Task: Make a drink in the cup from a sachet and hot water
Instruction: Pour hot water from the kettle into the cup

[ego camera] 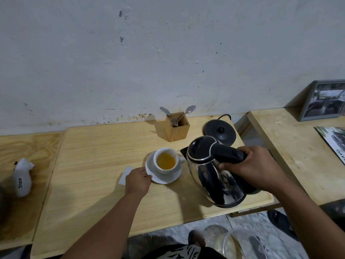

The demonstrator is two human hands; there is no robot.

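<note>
the cup (166, 161) sits on its saucer (164, 177) and already holds amber liquid, so we judge the pouring mostly done. right of the cup, our right hand (248, 169) grips the kettle (214, 174) handle; left of it, our left hand (138, 181) pinches the saucer rim. stirring may remain.

Pale wooden table (97, 165), matt, grain showing. Polished mirror-bright metal kettle (218, 176) at centre right, with glossy black plastic lid and handle. Smooth, glazed white cup (165, 162) and saucer (164, 177), ceramic by the look. Matt black plastic kettle base (220, 130). Plain wooden holder (176, 127) with shiny metal spoons (190, 109). Rough, stained painted wall (149, 53) above.
</note>
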